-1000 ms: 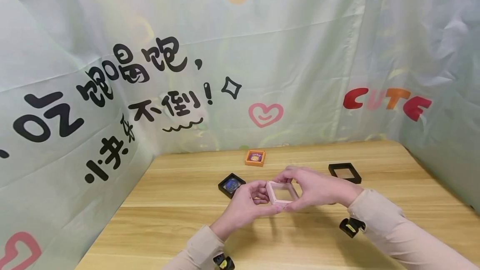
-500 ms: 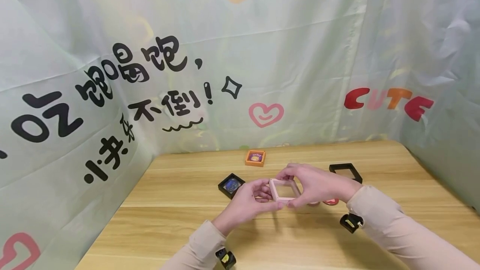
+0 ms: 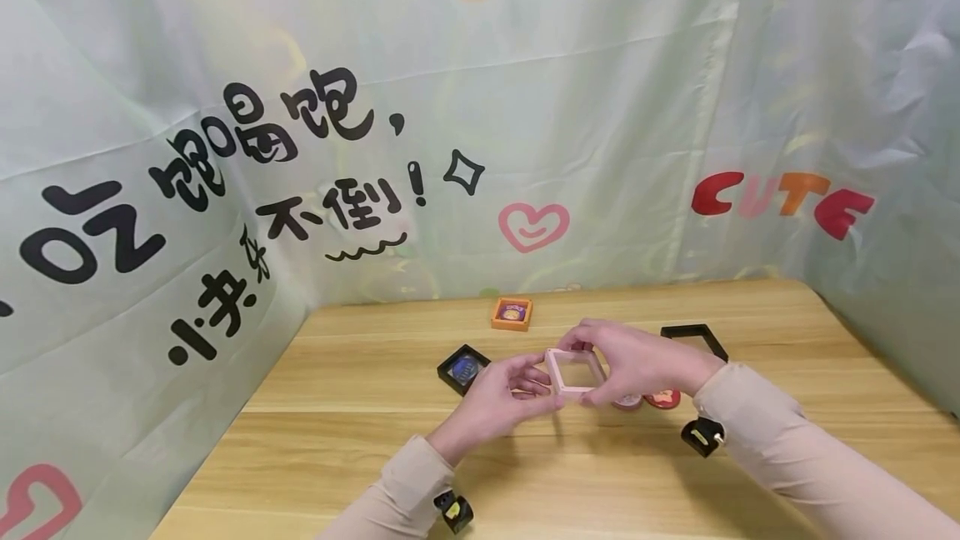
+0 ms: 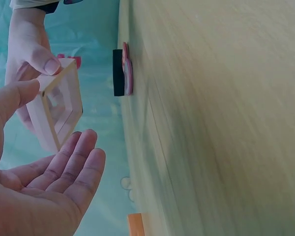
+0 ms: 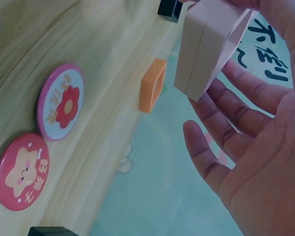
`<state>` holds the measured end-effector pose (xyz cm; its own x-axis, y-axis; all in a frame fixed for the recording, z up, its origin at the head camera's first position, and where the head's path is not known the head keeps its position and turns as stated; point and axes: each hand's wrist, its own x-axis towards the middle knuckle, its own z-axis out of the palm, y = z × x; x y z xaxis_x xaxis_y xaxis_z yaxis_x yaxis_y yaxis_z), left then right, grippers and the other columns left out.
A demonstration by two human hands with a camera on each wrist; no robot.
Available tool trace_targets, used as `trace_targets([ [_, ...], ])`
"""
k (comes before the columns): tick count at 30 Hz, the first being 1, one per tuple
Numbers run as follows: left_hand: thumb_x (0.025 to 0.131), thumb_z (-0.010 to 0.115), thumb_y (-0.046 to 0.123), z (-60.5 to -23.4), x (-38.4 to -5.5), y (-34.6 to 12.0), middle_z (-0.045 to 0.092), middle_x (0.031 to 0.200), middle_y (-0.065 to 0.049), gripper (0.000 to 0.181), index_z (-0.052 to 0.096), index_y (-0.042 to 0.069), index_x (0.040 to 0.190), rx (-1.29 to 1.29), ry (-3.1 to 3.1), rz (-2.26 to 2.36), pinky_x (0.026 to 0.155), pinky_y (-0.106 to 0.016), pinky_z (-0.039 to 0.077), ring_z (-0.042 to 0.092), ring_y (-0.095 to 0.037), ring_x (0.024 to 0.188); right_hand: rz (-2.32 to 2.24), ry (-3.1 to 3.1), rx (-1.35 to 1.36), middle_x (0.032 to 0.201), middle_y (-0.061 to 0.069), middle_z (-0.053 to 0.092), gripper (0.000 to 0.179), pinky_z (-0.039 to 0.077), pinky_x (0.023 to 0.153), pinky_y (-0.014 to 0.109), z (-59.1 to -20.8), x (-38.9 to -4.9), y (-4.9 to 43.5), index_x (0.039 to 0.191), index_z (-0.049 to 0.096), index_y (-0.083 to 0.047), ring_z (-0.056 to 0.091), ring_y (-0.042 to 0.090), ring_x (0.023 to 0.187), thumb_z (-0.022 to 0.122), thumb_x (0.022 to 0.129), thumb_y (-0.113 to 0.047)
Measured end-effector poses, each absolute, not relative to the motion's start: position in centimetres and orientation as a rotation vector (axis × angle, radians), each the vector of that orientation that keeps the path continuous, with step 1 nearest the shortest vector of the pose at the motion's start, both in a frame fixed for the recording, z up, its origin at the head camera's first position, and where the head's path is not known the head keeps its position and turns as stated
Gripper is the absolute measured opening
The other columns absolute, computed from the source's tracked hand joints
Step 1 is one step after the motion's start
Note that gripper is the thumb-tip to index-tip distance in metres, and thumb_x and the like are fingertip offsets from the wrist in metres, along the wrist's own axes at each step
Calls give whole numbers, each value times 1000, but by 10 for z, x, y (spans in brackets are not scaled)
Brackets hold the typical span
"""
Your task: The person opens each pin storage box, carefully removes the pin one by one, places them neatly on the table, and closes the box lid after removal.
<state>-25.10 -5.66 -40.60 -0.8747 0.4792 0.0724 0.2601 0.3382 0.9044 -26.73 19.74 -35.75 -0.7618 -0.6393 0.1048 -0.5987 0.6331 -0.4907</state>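
Observation:
My left hand (image 3: 502, 394) and right hand (image 3: 637, 361) hold a pale pink square display frame (image 3: 553, 373) above the wooden table. Its middle looks see-through. In the left wrist view, the left thumb presses one corner of the frame (image 4: 38, 118) while the fingertips lie at the opposite corner. The right thumb and fingers grip the far side. From the right wrist, the frame's outer side (image 5: 199, 54) shows a thin seam, and the lower fingers stick out past it. Under the right hand lie a pink-rimmed flower badge (image 5: 61, 103) and a red star badge (image 5: 22, 172).
A black frame (image 3: 447, 376) around a blue badge lies left of the hands, partly covered by the left one. Further back sits an orange frame (image 3: 512, 327) with a purple badge. Another black frame (image 3: 686, 330) is behind the right wrist. Printed cloth (image 3: 600, 148) hangs behind the table.
Both hands have shifted slightly up and to the right with the pink frame, turning it a little. The two badges under the right hand have come into sight.

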Motion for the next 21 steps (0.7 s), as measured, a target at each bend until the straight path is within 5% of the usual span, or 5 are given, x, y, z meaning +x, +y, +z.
trace_targets([
  [7, 93, 85, 25, -404, -250, -56, 75, 128, -16, 65, 60, -1, 147, 682, 2390, 1561, 91, -24, 62, 74, -18, 110, -755, 2802, -995, 119, 1, 69, 64, 58, 89, 35, -359, -273, 206, 132, 66, -8, 64, 19, 102, 94, 78, -29],
  [21, 95, 83, 22, -405, -246, -56, 74, 127, -18, 52, 65, 6, 141, 682, 2381, 1550, 89, -25, 62, 73, -16, 108, -747, 2831, -892, 124, 5, 69, 65, 57, 90, 38, -361, -279, 221, 136, 65, -6, 64, 21, 104, 93, 81, -28],
])
